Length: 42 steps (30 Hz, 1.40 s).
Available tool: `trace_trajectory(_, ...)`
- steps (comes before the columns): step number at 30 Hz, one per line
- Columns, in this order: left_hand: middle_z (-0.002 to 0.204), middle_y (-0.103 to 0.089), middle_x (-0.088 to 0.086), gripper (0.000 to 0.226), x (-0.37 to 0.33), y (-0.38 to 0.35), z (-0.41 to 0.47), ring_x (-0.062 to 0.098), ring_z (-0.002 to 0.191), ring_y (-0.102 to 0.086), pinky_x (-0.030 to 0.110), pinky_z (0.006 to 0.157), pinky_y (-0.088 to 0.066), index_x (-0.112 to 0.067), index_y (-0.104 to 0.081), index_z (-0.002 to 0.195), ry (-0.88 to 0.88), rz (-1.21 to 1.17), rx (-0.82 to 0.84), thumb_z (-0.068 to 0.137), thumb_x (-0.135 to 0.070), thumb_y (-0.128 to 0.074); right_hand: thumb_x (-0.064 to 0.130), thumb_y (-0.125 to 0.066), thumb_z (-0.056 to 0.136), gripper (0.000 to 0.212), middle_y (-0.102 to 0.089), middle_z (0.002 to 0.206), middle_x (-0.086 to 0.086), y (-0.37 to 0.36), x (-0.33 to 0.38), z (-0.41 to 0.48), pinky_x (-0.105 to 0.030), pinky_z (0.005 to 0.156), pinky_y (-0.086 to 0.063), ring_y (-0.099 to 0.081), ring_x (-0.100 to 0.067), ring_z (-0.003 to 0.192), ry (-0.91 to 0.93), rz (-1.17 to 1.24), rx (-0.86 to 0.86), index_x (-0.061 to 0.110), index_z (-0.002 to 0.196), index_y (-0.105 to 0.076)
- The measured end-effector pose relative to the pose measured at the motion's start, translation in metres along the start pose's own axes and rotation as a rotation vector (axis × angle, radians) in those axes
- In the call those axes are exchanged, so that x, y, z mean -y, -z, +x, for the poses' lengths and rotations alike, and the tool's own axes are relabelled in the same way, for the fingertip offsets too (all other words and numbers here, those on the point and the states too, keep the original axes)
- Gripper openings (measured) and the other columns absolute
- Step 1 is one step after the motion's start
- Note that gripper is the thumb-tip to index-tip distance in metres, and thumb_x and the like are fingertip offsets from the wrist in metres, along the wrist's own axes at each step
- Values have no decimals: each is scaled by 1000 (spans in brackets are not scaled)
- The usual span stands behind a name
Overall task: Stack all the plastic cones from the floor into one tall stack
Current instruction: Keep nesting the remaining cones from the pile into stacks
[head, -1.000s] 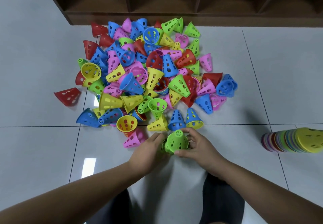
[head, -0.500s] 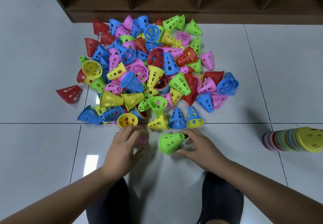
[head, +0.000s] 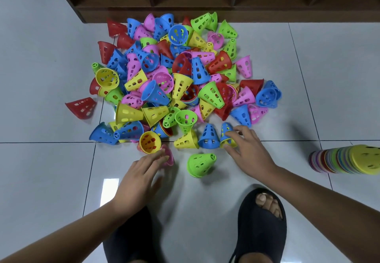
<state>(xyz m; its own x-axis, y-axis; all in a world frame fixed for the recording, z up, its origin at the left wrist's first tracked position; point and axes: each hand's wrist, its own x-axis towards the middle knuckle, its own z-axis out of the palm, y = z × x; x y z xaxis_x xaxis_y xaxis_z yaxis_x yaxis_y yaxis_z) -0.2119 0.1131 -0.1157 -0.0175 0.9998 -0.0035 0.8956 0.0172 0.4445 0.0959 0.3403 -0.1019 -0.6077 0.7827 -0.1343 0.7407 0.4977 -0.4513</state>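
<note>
Head view. Loose cone pile (head: pixel 174 77) on tiled floor (head: pixel 41 160), in front of wooden shelf (head: pixel 205 14). Green cone (head: pixel 200 164) on its side between both hands, touching neither. Left hand (head: pixel 141 174) flat, fingers straight, tips on pink cone (head: pixel 169 158) at pile's near edge. Right hand (head: pixel 249 149) pinching blue-over-yellow cone (head: pixel 226 133), thumb at rim, forefinger on top. Tall multicolour stack (head: pixel 345 160) lying far right, well apart. Black slippers (head: pixel 263 225) at bottom.

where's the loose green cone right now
Head view, centre: the green cone sits alone on the floor between the left hand and right hand, just this side of the pile.
</note>
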Motion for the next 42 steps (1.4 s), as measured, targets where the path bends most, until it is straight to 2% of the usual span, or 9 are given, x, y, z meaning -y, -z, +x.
trace_trajectory(4,158,-50,-2,57,1,4,-3,24,136,-56,38,103,-50,-23,-59,148,-40,-40,26,95,-25,-78,38,-69,99,27,-46,129,3,-4,0,-7,-41,95,-52,-52,-25,114,-53,76,21,21,117,-61)
trace_trajectory(7,153,-52,0,60,2,6,-2,24,133,-57,37,102,-52,-21,-56,149,-24,-52,19,94,-32,-78,29,-78,89,36,-44,118,3,-6,3,-11,-42,86,-52,-55,-27,105,-131,111,24,20,112,-51)
trace_trajectory(12,158,-51,-2,78,8,-5,-5,21,136,-57,34,108,-52,-23,-47,157,70,-68,96,90,-41,-84,29,-82,77,90,-44,138,-5,-7,6,-10,-41,96,-53,-56,-27,120,-440,247,146,25,152,-32)
trace_trajectory(16,138,-67,1,77,7,-12,-4,22,116,-66,33,97,-52,-24,-49,152,102,-29,123,87,-44,-86,33,-82,75,105,-40,150,-7,-9,0,-14,-44,105,-50,-50,-30,133,-508,209,246,26,160,-22)
trace_trajectory(23,118,-70,-5,61,-2,-1,2,20,93,-66,32,76,-53,-29,-52,138,164,-125,137,91,-63,-74,35,-78,74,77,-54,135,6,7,22,-23,-33,91,-50,-60,-13,112,-575,472,155,36,144,-46)
trace_trajectory(28,110,-68,-17,61,-19,14,13,2,87,-60,13,75,-46,-34,-55,129,164,-257,94,90,-81,-58,41,-83,82,48,-65,120,14,18,58,-34,-32,93,-54,-65,-4,105,-454,722,122,48,122,-56)
trace_trajectory(32,112,-67,-17,57,-39,22,24,5,94,-65,24,77,-55,-32,-60,128,131,-333,56,89,-73,-69,41,-85,87,54,-71,117,20,21,71,-33,-26,92,-53,-67,0,102,-378,816,130,46,132,-55)
trace_trajectory(38,110,-51,-20,49,-66,21,49,4,87,-56,21,70,-50,-29,-63,124,37,-322,27,86,-52,-84,49,-87,82,67,-72,127,10,17,65,-35,-44,102,-58,-70,-13,115,-373,874,120,43,140,-54)
trace_trajectory(42,118,-55,-14,54,-68,11,57,9,91,-62,32,69,-55,-30,-60,129,40,-297,66,84,-52,-77,56,-90,76,68,-73,123,7,14,62,-36,-51,101,-58,-70,-17,115,-384,880,78,41,134,-58)
